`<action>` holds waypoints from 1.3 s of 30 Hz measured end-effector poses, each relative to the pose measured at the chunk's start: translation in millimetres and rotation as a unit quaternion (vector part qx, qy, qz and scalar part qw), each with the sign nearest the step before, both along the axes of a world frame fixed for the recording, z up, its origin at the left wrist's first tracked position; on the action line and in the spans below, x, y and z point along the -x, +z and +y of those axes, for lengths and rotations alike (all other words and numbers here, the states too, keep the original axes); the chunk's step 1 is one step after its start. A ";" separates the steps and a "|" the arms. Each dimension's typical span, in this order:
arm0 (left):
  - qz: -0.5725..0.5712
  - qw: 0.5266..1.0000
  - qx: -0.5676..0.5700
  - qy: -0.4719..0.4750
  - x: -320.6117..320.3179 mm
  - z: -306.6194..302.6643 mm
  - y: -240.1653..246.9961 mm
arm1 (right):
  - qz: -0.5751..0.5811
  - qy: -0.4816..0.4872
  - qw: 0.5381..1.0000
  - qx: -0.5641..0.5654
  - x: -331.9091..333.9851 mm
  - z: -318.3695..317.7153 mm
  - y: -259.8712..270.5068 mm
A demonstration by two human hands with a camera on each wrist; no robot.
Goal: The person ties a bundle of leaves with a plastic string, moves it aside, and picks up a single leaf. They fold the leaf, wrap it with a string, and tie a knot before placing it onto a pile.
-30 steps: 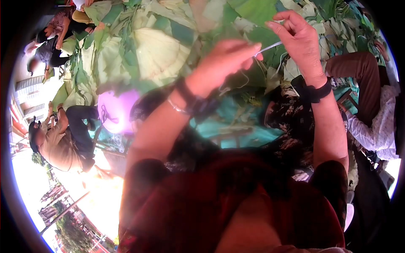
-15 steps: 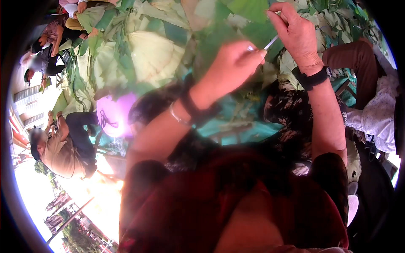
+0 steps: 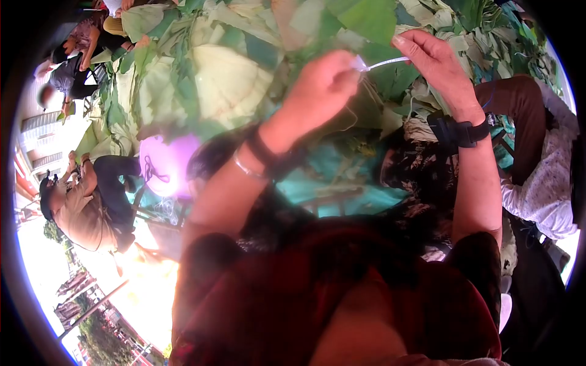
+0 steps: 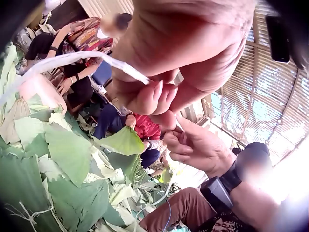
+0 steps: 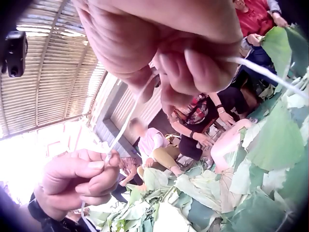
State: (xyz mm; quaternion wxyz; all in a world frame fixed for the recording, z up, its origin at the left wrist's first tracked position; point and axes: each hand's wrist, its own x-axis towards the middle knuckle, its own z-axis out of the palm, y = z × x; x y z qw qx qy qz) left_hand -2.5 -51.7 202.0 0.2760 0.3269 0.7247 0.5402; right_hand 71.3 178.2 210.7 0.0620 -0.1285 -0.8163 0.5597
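Note:
Both hands hold a thin white string [image 3: 389, 61], held up between them above the leaves. In the head view my left hand [image 3: 320, 88], slightly blurred, pinches one part of it between thumb and curled fingers. My right hand [image 3: 441, 68] pinches the string farther right with thumb and fingertips. The right wrist view shows the string [image 5: 124, 126] running taut from the left fingertips up to the right hand [image 5: 193, 58]. A loose white length trails from the left hand [image 4: 193, 43] in the left wrist view, and another hangs from the right hand.
Large green and pale leaves [image 3: 229, 76] lie heaped in front. A purple bag-like thing [image 3: 168, 163] stands at the left. Several people sit around the heap, one in brown trousers [image 3: 516, 116] close on the right. Teal sheeting [image 3: 342, 183] shows below the hands.
My left hand has shifted left from my right hand, so more string shows between them. The right hand has come slightly lower.

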 end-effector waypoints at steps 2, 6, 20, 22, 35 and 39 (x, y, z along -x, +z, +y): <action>0.006 0.999 -0.032 -0.003 2.8 0.9 -6.0 | -0.039 0.057 0.996 0.058 -5.0 -8.5 3.8; 0.069 0.995 -0.070 0.026 -7.3 3.6 -9.9 | -0.042 0.142 0.983 0.111 -8.6 -31.5 5.9; -0.060 0.994 -0.093 0.006 -18.3 -2.4 9.7 | -0.024 0.175 0.981 0.083 -14.4 -32.3 14.1; -0.143 0.982 -0.121 0.011 -20.6 -3.9 17.0 | -0.025 0.175 0.980 0.094 -17.8 -33.2 20.5; -0.193 0.973 -0.122 0.030 -6.2 -12.8 23.8 | -0.035 0.206 0.966 0.152 -16.8 -34.1 14.6; -0.192 0.971 -0.141 0.029 -1.3 -13.3 15.2 | -0.081 0.190 0.956 0.208 -16.0 -41.0 11.3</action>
